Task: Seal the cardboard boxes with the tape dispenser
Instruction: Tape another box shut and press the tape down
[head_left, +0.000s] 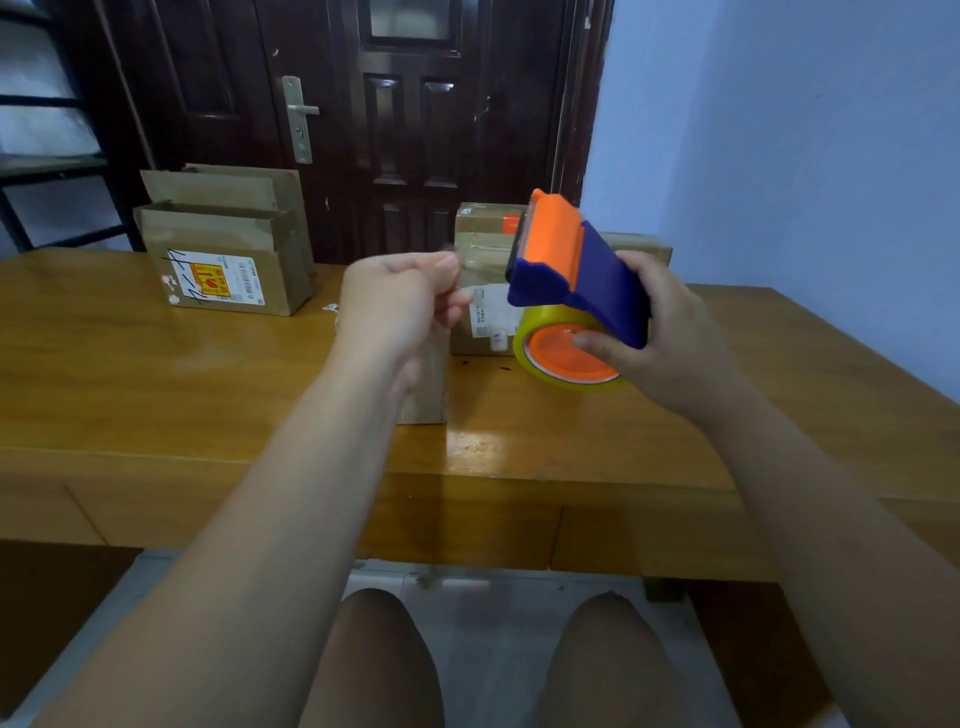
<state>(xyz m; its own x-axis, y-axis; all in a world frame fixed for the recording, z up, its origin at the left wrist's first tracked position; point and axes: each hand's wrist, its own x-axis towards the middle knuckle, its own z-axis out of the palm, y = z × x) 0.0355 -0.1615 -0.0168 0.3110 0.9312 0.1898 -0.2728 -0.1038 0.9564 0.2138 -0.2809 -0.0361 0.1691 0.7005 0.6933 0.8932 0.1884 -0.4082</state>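
- At the far left, a dark metal shelf frame is standing against the wall.
- A glossy, honey-coloured wooden tabletop is stretching across the whole view.
- On its left rear, an open cardboard box is sitting with its creased brown flaps standing upright. A white shipping label with a yellow and red sticker is showing on its front; its contents are hidden.
- Behind it, a dark, panelled wooden door is carrying a brushed metal handle.
- The left grip is hovering above the tabletop's middle, fingers curled and thumb pressing against the forefinger. Whether it is pinching a clear tape end, I cannot tell.
- A small plain brown box is lying on the tabletop, mostly hidden behind the left wrist.
- Right of centre, two closed boxes are sitting stacked, the lower one bearing a white label and shiny clear tape.
- The tape dispenser, smooth blue plastic with an orange front plate, is being held in the air in front of those stacked boxes, tilted left. It is carrying a yellowish clear tape roll on a round orange hub.
- The right grip is wrapping closed round the dispenser's blue handle, thumb resting on the hub.
- A pale blue wall is filling the right.
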